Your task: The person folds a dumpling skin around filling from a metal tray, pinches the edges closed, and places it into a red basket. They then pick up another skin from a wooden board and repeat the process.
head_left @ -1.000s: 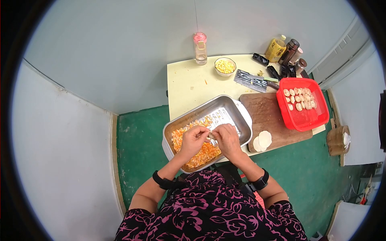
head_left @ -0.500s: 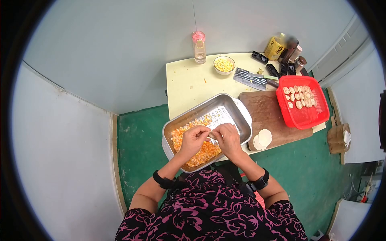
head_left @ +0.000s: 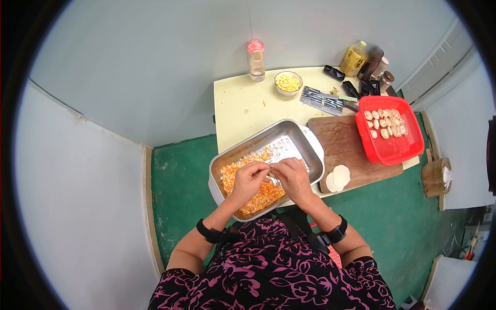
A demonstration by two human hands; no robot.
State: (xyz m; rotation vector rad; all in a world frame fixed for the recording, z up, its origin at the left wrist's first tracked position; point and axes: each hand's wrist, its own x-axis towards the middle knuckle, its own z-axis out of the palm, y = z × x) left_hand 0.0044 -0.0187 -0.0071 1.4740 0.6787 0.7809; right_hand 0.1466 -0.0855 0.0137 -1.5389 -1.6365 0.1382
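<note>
Over a metal pan (head_left: 304, 138) with chopped orange and white filling (head_left: 257, 198), my two hands meet at the fingertips. Both my left hand (head_left: 249, 181) and my right hand (head_left: 292, 178) are closed, pinching a small dumpling (head_left: 269, 177) between them. Fingers cover most of the dumpling, so its shape is hard to make out. To the right of my right hand, a few round dough wrappers (head_left: 340, 176) overlap on a brown cutting board (head_left: 333, 139). A red plastic basket (head_left: 385, 156) rests partly on the board, with several rows of dumplings (head_left: 385, 124) in it.
Toward the back of the table (head_left: 232, 113) stand a bowl of yellow bits (head_left: 288, 82) and a pink-lidded water bottle (head_left: 256, 61). A cleaver (head_left: 321, 101) and a green-handled knife (head_left: 341, 97) lie behind the board. Seasoning bottles (head_left: 354, 60) crowd the back right corner.
My fingers have shifted only slightly at the dumpling, still pinching it. The rest of the scene looks the same apart from a tiny camera shift.
</note>
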